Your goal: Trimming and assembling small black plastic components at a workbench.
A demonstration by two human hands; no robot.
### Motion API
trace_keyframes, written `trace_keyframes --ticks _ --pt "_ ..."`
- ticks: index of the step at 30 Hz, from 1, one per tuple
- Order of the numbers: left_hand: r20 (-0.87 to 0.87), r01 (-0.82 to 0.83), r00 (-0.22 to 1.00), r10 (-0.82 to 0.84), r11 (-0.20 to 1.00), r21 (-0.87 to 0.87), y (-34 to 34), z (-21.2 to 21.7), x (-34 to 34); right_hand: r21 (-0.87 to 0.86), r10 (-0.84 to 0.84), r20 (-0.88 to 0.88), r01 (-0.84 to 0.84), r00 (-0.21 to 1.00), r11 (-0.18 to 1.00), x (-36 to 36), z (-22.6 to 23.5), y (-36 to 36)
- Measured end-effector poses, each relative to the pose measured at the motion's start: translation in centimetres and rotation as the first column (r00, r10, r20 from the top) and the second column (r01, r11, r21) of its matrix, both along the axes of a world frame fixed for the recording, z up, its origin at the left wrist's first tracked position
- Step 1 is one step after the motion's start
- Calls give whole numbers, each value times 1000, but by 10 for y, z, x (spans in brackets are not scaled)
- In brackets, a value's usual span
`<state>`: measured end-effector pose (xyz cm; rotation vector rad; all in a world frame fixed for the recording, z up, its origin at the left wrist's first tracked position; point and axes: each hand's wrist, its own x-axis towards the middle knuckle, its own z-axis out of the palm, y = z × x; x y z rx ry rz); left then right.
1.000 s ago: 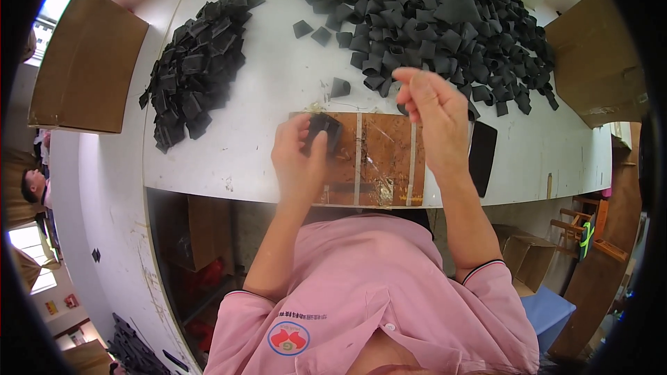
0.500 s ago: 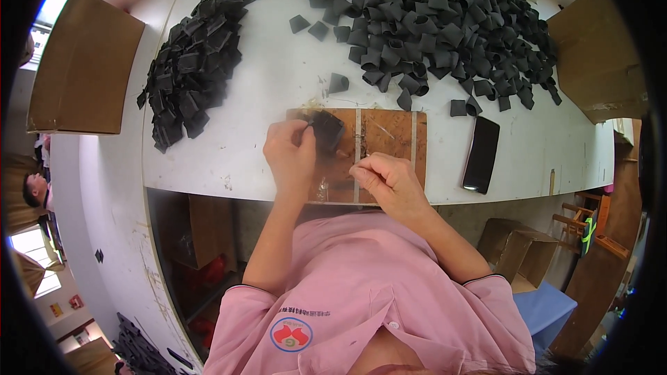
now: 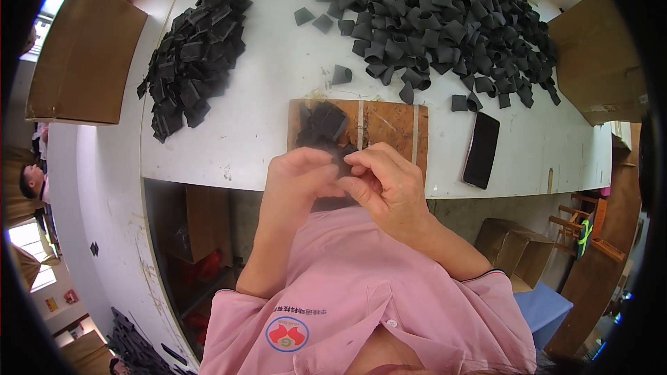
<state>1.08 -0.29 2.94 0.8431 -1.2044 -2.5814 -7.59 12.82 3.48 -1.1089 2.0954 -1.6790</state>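
My left hand [image 3: 300, 179] and my right hand [image 3: 390, 184] meet in front of me, over the near edge of a brown wooden board [image 3: 392, 121]. Between their fingertips is a small black piece [image 3: 342, 161], mostly covered by my fingers, so its shape is hard to make out. Both hands are closed in a pinch at it. Just beyond my left hand, a few flat black pieces [image 3: 325, 121] lie heaped on the board's left part. Two pale strips run across the board.
A large heap of black curved sleeves [image 3: 438, 21] covers the far right of the white table [image 3: 271, 97]. Flatter black pieces [image 3: 198, 55] are piled at the left. A phone [image 3: 481, 149] lies right of the board. Cardboard boxes [image 3: 83, 55] stand at both sides.
My left hand has drawn back from the black pieces on the board toward me and met my right hand. A black piece now shows between their fingertips.
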Motion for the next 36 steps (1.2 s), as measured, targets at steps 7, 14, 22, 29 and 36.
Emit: trace_keyframes --ticks 7,14,22,29,36 --pt "-90 84 988 -127 921 -381 8 1 1 -35 -27 -49 26 998 999 -1 -1 2" --pt "-93 -180 958 272 315 -932 33 -5 -8 -39 -174 -255 169 951 985 5 -8 -9" --pt "10 -74 996 93 849 -523 27 12 -9 -89 -98 -107 88 989 992 -5 -6 -7" --pt "48 -237 947 317 794 -561 35 11 -17 -56 -259 -433 261 863 964 -6 -22 -20" --pt "-56 -138 990 127 943 -304 21 11 -9 -276 273 907 -36 322 960 -26 -16 1"
